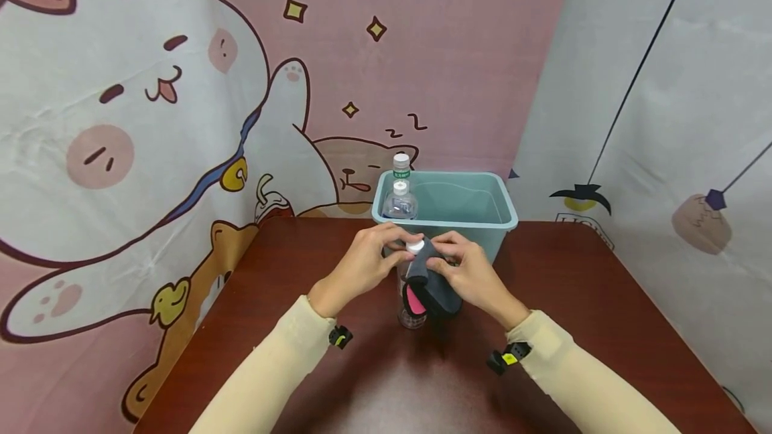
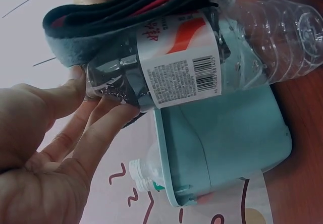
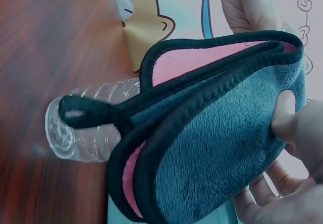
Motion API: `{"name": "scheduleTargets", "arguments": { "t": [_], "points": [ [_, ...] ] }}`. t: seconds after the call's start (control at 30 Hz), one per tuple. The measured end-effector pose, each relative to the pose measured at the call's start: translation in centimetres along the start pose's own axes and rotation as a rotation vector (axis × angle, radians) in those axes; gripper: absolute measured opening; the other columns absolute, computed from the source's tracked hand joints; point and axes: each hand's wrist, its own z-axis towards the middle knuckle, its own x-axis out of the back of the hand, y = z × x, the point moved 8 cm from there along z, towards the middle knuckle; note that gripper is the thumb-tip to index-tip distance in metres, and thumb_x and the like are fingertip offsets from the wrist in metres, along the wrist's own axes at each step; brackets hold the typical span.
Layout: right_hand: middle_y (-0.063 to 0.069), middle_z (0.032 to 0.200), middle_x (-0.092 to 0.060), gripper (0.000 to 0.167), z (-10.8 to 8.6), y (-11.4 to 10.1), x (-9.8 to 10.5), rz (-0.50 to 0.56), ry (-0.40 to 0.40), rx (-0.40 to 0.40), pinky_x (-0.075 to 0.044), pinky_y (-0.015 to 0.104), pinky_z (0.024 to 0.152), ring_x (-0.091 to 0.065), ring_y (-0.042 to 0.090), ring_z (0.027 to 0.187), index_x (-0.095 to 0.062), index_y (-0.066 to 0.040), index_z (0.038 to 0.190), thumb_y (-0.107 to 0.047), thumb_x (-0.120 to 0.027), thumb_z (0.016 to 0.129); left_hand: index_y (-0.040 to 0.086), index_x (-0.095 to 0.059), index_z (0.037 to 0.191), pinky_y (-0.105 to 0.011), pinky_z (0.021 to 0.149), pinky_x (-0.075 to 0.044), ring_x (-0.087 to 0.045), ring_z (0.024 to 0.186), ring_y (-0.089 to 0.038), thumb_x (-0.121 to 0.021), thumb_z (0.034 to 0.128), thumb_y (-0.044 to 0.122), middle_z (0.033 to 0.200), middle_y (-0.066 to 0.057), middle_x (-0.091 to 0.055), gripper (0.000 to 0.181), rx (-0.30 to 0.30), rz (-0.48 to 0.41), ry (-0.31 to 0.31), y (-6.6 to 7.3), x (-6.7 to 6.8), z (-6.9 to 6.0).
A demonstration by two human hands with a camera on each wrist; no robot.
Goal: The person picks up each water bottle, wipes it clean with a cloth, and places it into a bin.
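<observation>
A clear plastic bottle (image 1: 413, 319) with a white cap stands upright at the middle of the table, in front of the bin. My left hand (image 1: 364, 256) pinches it at the top, by the cap and neck. The left wrist view shows the bottle's label (image 2: 176, 65), with red marks and a barcode. A folded grey-blue cloth (image 3: 217, 138) with black edging, a pink inner side and a hanging loop is held by my right hand (image 1: 473, 276), thumb on the outer face. The cloth lies against the upper part of the bottle and hides some of it.
Behind the bottle is a light blue plastic bin (image 1: 464, 196). Two bottles with white caps stand in its left end, a nearer bottle (image 1: 400, 205) and a green-labelled bottle (image 1: 401, 165). The table (image 1: 301, 253) is dark reddish wood; a printed curtain (image 1: 470, 52) hangs behind.
</observation>
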Motion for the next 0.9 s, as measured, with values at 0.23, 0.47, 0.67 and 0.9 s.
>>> {"name": "scheduleTargets", "arguments": {
  "t": [0.23, 0.47, 0.67, 0.9],
  "points": [
    [0.005, 0.116, -0.080, 0.026, -0.5, 0.1, 0.7, -0.096, 0.020, 0.017, -0.060, 0.021, 0.080, -0.071, 0.013, 0.097, -0.091, -0.006, 0.125, -0.008, -0.093, 0.099, 0.012, -0.084, 0.138, -0.033, 0.098, -0.072, -0.084, 0.111, -0.022, -0.088, 0.1028, 0.009, 0.143, -0.005, -0.083, 0.036, -0.010, 0.025, 0.003, 0.2, 0.2, 0.2],
    [0.002, 0.107, -0.081, 0.022, -1.6, 2.0, -0.1, -0.142, -0.019, 0.021, -0.061, 0.022, 0.077, -0.071, 0.007, 0.091, -0.093, -0.006, 0.117, -0.002, -0.095, 0.095, 0.011, -0.083, 0.138, -0.030, 0.095, -0.072, -0.085, 0.110, -0.023, -0.089, 0.1031, 0.008, 0.142, -0.006, -0.083, 0.036, -0.015, 0.027, -0.002, 0.4, 0.1, 0.1],
    [0.001, 0.106, -0.082, 0.017, -2.4, 3.6, -1.6, -0.204, -0.109, 0.033, -0.063, 0.024, 0.078, -0.075, 0.010, 0.094, -0.093, -0.006, 0.113, -0.003, -0.095, 0.096, 0.009, -0.082, 0.139, -0.037, 0.096, -0.073, -0.086, 0.111, -0.025, -0.087, 0.1043, 0.008, 0.141, -0.008, -0.082, 0.035, -0.009, 0.011, -0.008, 0.5, -0.1, 0.0],
    [0.001, 0.104, -0.081, 0.016, -2.9, 4.7, -3.0, -0.268, -0.197, 0.069, -0.065, 0.026, 0.078, -0.078, 0.013, 0.095, -0.093, -0.006, 0.112, -0.005, -0.095, 0.096, 0.010, -0.083, 0.138, -0.033, 0.096, -0.072, -0.086, 0.110, -0.023, -0.088, 0.1043, 0.009, 0.143, -0.006, -0.082, 0.034, -0.006, 0.015, -0.005, 0.4, -0.1, 0.1]
  ]
}}
